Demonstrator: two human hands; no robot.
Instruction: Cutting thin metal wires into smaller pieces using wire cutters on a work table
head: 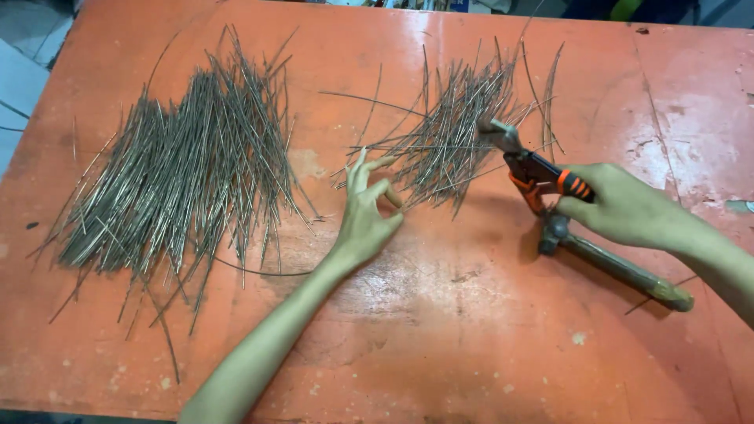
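My left hand (366, 210) rests on the orange table (440, 330) with fingers spread, its fingertips touching the near edge of the smaller pile of thin metal wires (455, 133). My right hand (624, 208) grips the orange-and-black handles of a pair of pliers (530, 166), whose metal jaws point into that same wire pile. A bigger heap of similar wires (188, 173) lies to the left, apart from both hands.
A second long metal tool with a worn handle (613, 267) lies on the table under my right hand. The table's paint is scuffed and worn, and its left edge borders a grey floor (20, 71).
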